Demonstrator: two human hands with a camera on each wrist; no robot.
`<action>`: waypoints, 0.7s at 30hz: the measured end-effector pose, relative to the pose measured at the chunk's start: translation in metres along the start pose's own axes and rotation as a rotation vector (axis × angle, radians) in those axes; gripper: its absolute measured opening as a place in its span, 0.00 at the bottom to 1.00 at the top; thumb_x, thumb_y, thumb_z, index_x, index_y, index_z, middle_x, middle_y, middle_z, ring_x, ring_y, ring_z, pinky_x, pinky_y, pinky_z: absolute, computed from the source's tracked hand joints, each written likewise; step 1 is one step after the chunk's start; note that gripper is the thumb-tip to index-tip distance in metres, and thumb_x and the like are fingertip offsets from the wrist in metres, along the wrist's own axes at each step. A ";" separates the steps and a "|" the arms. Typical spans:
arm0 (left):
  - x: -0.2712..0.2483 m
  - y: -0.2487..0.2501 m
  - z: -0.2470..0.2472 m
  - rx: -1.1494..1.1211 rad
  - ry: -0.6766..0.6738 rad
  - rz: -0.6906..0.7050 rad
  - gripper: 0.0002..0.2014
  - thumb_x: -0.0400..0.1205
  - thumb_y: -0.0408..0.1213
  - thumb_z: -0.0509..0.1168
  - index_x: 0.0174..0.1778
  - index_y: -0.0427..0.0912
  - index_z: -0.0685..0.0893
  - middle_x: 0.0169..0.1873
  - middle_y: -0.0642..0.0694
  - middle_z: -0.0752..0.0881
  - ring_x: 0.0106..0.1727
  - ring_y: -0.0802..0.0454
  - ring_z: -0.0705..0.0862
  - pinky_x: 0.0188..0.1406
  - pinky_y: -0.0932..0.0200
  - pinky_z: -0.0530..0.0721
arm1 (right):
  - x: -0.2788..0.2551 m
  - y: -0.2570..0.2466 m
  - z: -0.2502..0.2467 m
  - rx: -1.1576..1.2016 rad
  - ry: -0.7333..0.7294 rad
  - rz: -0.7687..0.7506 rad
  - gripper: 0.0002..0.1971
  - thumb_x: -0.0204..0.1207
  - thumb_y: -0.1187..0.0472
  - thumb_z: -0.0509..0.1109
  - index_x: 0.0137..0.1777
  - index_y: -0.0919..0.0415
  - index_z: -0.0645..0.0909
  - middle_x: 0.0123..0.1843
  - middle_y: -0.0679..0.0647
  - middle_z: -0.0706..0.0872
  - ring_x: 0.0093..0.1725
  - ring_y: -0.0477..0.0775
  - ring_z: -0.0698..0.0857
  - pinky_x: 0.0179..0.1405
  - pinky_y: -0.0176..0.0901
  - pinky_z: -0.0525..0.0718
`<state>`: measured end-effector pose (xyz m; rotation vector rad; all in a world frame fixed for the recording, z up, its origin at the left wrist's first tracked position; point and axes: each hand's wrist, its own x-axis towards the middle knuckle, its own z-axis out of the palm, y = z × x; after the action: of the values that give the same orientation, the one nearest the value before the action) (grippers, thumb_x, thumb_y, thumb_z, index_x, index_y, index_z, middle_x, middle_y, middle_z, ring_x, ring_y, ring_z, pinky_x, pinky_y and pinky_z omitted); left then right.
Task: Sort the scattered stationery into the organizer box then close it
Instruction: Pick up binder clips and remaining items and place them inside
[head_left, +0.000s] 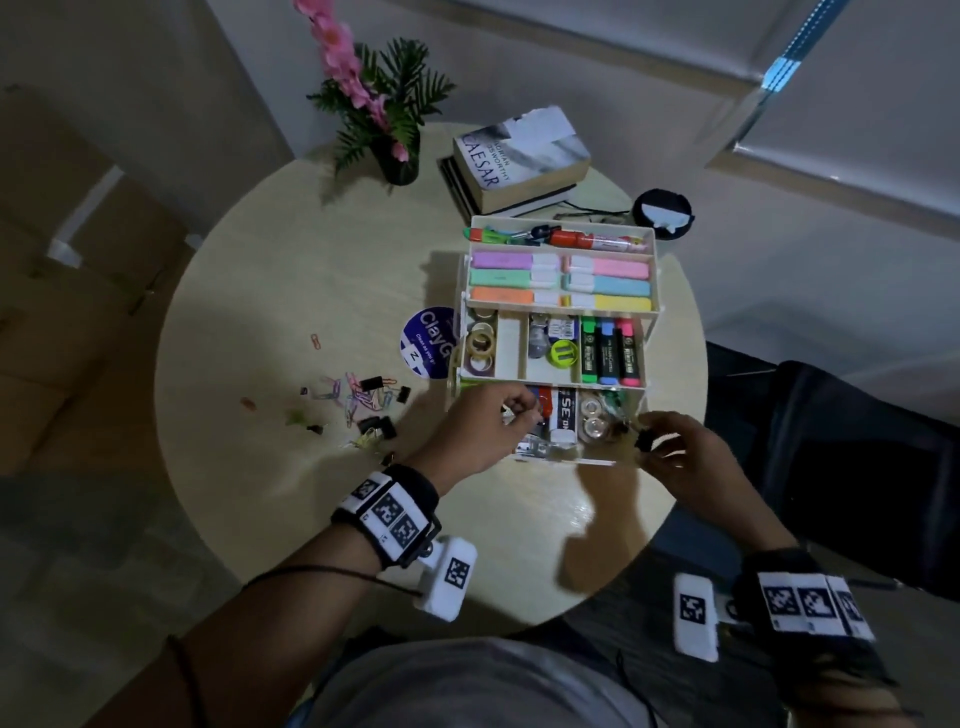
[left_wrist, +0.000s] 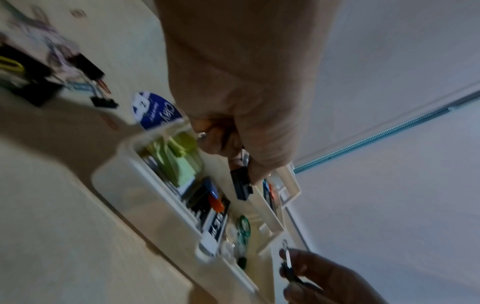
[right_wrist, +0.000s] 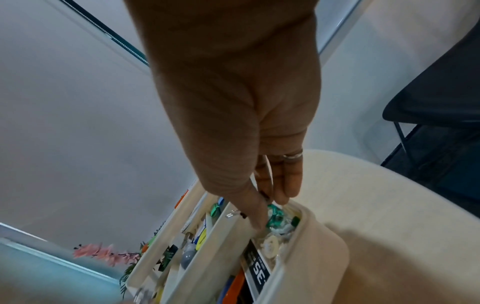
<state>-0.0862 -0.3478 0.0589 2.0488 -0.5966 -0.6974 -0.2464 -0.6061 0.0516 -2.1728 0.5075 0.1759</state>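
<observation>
Your left hand pinches a black binder clip directly above the organizer box's lower-centre bottom tray; your right hand grips another at its right edge.

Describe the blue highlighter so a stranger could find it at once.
Start at the open tiered organizer box on the round table. In its middle tier, the rightmost compartment holds three highlighters standing side by side. The blue highlighter is the centre one, between a green and a pink.

Both forearms reaching forward with banded wrists, left hand curling fingers in a pinch, right hand pinching likewise, hands near each other
</observation>
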 end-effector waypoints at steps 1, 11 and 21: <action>0.006 0.004 0.010 -0.005 -0.002 0.012 0.03 0.85 0.36 0.73 0.50 0.42 0.91 0.41 0.55 0.90 0.43 0.68 0.85 0.44 0.66 0.80 | 0.001 0.001 0.002 -0.012 0.015 -0.016 0.20 0.76 0.69 0.82 0.60 0.47 0.84 0.50 0.44 0.90 0.40 0.47 0.90 0.42 0.33 0.86; 0.041 0.027 0.089 0.147 -0.034 -0.022 0.02 0.81 0.41 0.77 0.43 0.51 0.91 0.35 0.59 0.88 0.40 0.60 0.87 0.41 0.58 0.87 | 0.019 0.007 0.020 -0.555 -0.164 -0.159 0.09 0.83 0.56 0.70 0.60 0.52 0.88 0.52 0.56 0.92 0.51 0.63 0.90 0.42 0.53 0.85; 0.049 0.032 0.095 0.190 -0.238 -0.108 0.12 0.81 0.35 0.77 0.60 0.46 0.89 0.49 0.51 0.88 0.53 0.51 0.87 0.56 0.53 0.88 | 0.001 0.026 0.005 -0.219 -0.126 -0.177 0.23 0.81 0.68 0.71 0.69 0.42 0.89 0.54 0.42 0.94 0.38 0.38 0.86 0.42 0.36 0.85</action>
<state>-0.1182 -0.4503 0.0294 2.2024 -0.7138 -0.9906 -0.2561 -0.6164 0.0295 -2.3878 0.2313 0.2800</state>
